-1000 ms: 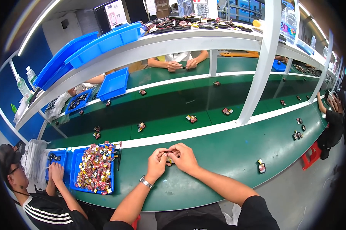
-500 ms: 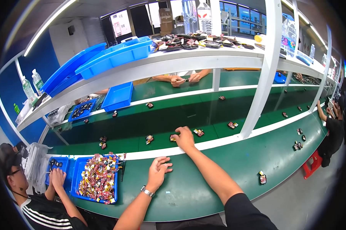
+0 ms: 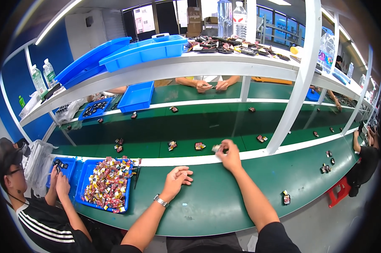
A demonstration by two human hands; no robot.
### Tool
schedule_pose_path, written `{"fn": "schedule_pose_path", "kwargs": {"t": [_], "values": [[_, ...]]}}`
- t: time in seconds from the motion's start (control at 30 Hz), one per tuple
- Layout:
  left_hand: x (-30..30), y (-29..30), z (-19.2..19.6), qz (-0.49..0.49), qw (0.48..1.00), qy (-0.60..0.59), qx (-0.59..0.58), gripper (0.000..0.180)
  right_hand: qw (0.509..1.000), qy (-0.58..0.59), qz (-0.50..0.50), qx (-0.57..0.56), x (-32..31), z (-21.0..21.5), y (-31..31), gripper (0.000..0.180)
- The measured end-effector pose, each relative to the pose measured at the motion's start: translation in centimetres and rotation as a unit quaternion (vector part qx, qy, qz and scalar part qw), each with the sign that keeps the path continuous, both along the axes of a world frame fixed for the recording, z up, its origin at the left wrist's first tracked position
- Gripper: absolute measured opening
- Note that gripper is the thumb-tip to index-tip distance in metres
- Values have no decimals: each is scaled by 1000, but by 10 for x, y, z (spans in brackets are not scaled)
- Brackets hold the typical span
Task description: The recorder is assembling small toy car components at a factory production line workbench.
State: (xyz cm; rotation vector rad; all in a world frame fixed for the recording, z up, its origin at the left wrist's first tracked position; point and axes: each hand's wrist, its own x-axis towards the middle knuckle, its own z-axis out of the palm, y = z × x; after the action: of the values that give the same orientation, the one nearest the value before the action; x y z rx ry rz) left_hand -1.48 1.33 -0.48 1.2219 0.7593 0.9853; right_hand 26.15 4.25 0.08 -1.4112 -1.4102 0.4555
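My right hand (image 3: pixel 230 155) reaches out to the white strip at the near edge of the dark green belt (image 3: pixel 224 122). Its fingertips pinch a small pale part (image 3: pixel 217 148), which is blurred. My left hand (image 3: pixel 176 179) rests on the green bench (image 3: pixel 207 202) with loosely curled fingers and holds nothing; a wristwatch (image 3: pixel 161 201) is on that wrist. Small red and black parts (image 3: pixel 199 146) lie on the belt just left of my right hand, and another part (image 3: pixel 172 145) lies further left.
A blue tray (image 3: pixel 108 183) heaped with colourful small parts stands left of my left hand. A person in a cap (image 3: pixel 13 177) works over a smaller blue tray (image 3: pixel 66 166) at far left. Other people's hands (image 3: pixel 209 85) work across the belt. White shelf posts (image 3: pixel 294 92) rise at right.
One second ago both hands were together over the bench around a small part. The right hand then stretched out to the belt's edge, while the left stayed resting on the bench.
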Motion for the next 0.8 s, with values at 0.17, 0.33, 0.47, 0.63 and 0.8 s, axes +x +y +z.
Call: {"fn": "schedule_pose_path", "kwargs": {"t": [0.17, 0.33, 0.47, 0.63, 0.8], "values": [[-6, -2, 12, -85, 995, 18, -46, 37, 961, -91, 260, -36, -45, 34, -71, 61], [-7, -2, 14, -191, 979, 57, -48, 37, 942, -109, 315, -43, -63, 48, -80, 61], [-6, -4, 13, -166, 984, 6, -72, 37, 947, -134, 289, 24, -69, 43, -78, 51], [-3, -8, 20, -95, 988, -55, -113, 35, 980, -174, 89, 42, -109, 37, -85, 29], [-5, -7, 16, -85, 985, -71, -131, 29, 968, -231, 79, 58, -113, 29, -83, 25]]}}
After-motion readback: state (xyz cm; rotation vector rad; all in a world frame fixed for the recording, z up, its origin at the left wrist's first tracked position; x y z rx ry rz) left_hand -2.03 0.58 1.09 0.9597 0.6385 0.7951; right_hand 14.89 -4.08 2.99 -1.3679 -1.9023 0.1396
